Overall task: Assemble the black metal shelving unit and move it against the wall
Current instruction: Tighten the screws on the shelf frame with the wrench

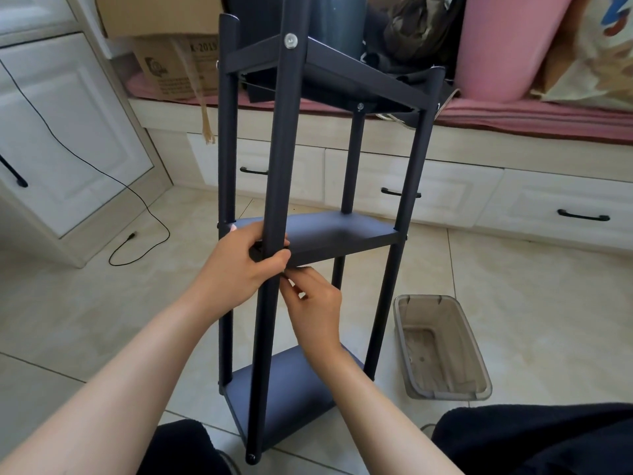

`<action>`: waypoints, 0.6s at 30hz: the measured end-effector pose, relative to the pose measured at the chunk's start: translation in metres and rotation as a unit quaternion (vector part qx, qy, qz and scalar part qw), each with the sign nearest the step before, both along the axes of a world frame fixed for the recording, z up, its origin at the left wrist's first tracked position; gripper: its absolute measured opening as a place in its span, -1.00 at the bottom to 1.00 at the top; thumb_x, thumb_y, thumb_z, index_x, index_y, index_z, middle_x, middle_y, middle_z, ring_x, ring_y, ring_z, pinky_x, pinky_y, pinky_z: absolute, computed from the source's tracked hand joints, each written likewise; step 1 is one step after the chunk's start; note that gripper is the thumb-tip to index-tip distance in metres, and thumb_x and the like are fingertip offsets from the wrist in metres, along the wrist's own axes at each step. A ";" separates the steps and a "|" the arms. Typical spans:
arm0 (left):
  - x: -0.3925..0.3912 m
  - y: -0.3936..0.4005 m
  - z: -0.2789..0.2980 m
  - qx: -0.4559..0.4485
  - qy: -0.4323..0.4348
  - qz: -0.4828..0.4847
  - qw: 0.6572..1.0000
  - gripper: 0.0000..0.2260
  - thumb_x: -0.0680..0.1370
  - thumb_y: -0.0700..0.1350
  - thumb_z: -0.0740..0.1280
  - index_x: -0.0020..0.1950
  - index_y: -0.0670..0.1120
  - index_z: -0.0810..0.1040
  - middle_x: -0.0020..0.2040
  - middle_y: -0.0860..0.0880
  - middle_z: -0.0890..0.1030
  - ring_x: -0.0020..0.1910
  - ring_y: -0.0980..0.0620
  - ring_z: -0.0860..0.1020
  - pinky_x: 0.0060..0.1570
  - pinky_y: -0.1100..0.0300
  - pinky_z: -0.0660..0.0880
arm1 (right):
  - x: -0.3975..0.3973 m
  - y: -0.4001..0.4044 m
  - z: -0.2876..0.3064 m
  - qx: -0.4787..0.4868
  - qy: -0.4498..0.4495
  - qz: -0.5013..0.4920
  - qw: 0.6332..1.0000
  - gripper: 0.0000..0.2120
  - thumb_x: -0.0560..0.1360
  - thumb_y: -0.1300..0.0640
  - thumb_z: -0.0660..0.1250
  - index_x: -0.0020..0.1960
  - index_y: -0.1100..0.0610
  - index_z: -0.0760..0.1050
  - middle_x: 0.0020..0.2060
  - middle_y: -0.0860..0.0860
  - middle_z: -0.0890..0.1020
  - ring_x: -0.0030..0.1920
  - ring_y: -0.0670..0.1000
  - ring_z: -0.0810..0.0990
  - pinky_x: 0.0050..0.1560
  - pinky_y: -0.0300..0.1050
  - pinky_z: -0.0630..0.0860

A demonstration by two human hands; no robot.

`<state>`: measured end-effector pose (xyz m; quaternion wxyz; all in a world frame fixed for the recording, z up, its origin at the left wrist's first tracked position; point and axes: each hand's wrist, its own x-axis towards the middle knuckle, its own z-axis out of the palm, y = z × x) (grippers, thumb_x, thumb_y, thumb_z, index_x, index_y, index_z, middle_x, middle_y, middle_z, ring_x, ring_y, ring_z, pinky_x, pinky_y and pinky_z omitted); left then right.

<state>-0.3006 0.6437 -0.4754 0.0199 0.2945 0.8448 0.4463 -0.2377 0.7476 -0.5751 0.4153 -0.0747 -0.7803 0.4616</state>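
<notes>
Shelving unit (pixel 308 214) stood upright on the tiled floor (pixel 513 286), just in front of the seated person and near the white drawer bank (pixel 445 186). Three shelves sat between four black posts. Left hand (pixel 239 262) was wrapped round the near post (pixel 274 186) at the front corner of the middle shelf (pixel 342 234), fingers curled on the tube. Right hand (pixel 315 303) sat just under that corner, fingertips pinched together at the joint; whatever they held was too small to make out, probably a screw or key. Top shelf's front bolt (pixel 290 40) showed seated. Clear plastic bin (pixel 442 347) lay on the floor to the right.

Judgement: fastening the middle shelf to the near post. Best done by keeping the post steady and square against the shelf corner with the left hand, lining up the holes first, starting the thread by finger without forcing, then tightening last.
</notes>
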 end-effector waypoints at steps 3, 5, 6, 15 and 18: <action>-0.001 0.001 0.001 -0.002 -0.003 -0.001 1.000 -0.89 0.54 -0.15 0.41 0.04 0.01 0.63 -0.01 0.10 0.66 -0.01 0.26 0.56 -0.09 0.54 0.42 | -0.005 -0.005 -0.001 0.008 0.020 -0.011 1.000 -0.85 0.54 0.20 0.36 -0.05 0.25 0.68 -0.22 0.03 0.69 -0.21 -0.12 0.54 -0.15 -0.52 0.34; -0.001 0.001 0.002 0.000 -0.008 0.000 1.000 -0.88 0.54 -0.16 0.42 0.05 0.00 0.63 -0.01 0.10 0.66 0.00 0.27 0.56 -0.08 0.53 0.43 | -0.008 -0.007 -0.001 0.007 0.030 -0.011 0.999 -0.80 0.54 0.17 0.31 -0.07 0.26 0.68 -0.26 0.04 0.67 -0.23 -0.12 0.52 -0.14 -0.55 0.31; -0.001 0.000 0.003 0.000 -0.009 0.000 1.000 -0.89 0.54 -0.16 0.41 0.05 -0.01 0.63 0.00 0.10 0.66 0.00 0.28 0.56 -0.09 0.53 0.43 | -0.010 -0.008 -0.001 0.006 0.034 -0.012 0.999 -0.79 0.54 0.17 0.31 -0.07 0.26 0.67 -0.27 0.04 0.67 -0.24 -0.12 0.51 -0.14 -0.55 0.31; -0.006 -0.004 0.006 -0.015 -0.013 0.003 1.000 -0.86 0.54 -0.17 0.40 0.02 0.06 0.61 0.06 0.18 0.64 0.07 0.34 0.54 -0.06 0.58 0.38 | -0.024 -0.014 -0.010 -0.007 0.045 -0.011 0.999 -0.91 0.51 0.27 0.40 -0.08 0.27 0.67 -0.24 0.07 0.69 -0.20 -0.08 0.57 -0.12 -0.51 0.38; -0.007 -0.004 0.007 -0.013 -0.007 0.014 1.000 -0.86 0.54 -0.20 0.40 0.01 0.04 0.61 0.04 0.16 0.64 0.01 0.39 0.54 -0.07 0.58 0.38 | -0.025 -0.016 -0.011 -0.020 0.037 -0.002 0.999 -0.93 0.50 0.30 0.42 -0.06 0.26 0.68 -0.22 0.07 0.70 -0.23 -0.08 0.56 -0.19 -0.44 0.40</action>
